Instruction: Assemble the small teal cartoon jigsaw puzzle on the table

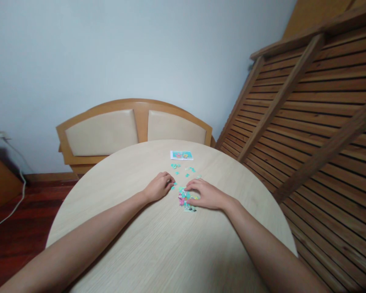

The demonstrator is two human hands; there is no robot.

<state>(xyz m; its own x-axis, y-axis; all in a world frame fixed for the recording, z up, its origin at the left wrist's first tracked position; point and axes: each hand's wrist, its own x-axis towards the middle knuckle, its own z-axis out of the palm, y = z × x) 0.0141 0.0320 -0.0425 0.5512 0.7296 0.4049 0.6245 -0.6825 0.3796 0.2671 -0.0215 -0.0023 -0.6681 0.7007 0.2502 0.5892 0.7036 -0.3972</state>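
On the table lies a partly assembled jigsaw puzzle [185,194], turquoise with pink and yellow figures. My right hand [208,194] rests over its right side, thumb and fingers apart, hiding part of the picture. Left of the puzzle, my left hand [159,187] has its fingers curled together at a small turquoise puzzle piece [175,184], which shows at the fingertips. Another loose piece [172,188] lies just below those fingertips. Beyond both hands are several scattered turquoise pieces [175,166], some of them bunched together.
A picture card [181,155] with two cartoon figures lies farther back on the round wooden table [134,244]. Behind the table stands a padded headboard [103,132] against the wall. A slatted wooden frame [308,106] leans on the right. A white cable [23,191] runs down at the left.
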